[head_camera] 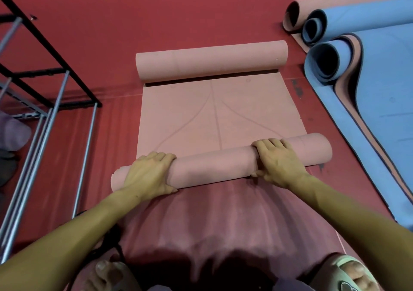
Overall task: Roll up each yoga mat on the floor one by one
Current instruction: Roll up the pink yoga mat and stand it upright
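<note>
A pink yoga mat (214,116) lies on the red floor in front of me, curled at both ends. Its near end forms a thick roll (214,165) running left to right. My left hand (149,174) grips the left part of that roll, fingers curled over the top and thumb behind. My right hand (279,163) grips the right part the same way. The far end (210,59) is a second, loose curl. The flat stretch between the two rolls shows faint printed lines.
At the right lie several partly rolled mats, blue ones (357,51) and a pink one (312,7), overlapping each other. A metal rack (49,103) with black and silver bars stands at the left. My feet (105,273) are at the bottom edge.
</note>
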`<action>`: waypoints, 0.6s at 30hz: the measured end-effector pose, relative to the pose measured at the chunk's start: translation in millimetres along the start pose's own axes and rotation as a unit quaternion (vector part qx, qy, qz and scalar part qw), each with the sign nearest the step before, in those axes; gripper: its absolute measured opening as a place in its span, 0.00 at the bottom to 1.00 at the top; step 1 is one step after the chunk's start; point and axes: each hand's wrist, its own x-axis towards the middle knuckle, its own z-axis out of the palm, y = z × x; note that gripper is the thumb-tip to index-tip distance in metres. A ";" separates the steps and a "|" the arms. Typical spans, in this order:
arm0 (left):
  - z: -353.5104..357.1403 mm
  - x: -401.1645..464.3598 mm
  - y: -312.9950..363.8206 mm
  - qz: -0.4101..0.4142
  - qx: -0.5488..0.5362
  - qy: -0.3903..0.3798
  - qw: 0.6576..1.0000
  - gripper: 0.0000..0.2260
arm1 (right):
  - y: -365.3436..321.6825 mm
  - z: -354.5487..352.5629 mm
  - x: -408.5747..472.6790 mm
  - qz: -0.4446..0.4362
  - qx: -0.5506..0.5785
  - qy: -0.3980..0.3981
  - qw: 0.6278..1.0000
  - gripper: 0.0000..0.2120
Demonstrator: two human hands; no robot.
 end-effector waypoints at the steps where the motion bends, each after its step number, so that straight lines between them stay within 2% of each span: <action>1: -1.2 1.3 -1.0 0.004 0.001 -0.014 1.000 0.38 | 2.3 1.4 -0.7 -0.003 0.013 0.000 1.000 0.40; 6: -2.9 3.7 -5.8 0.016 -0.016 -0.079 0.997 0.38 | 6.5 0.7 -4.7 -0.013 0.064 -0.040 0.997 0.39; 18: -11.5 -4.2 -13.7 0.061 -0.079 -0.180 0.979 0.40 | 3.2 3.0 -28.5 -0.014 0.114 -0.142 0.983 0.42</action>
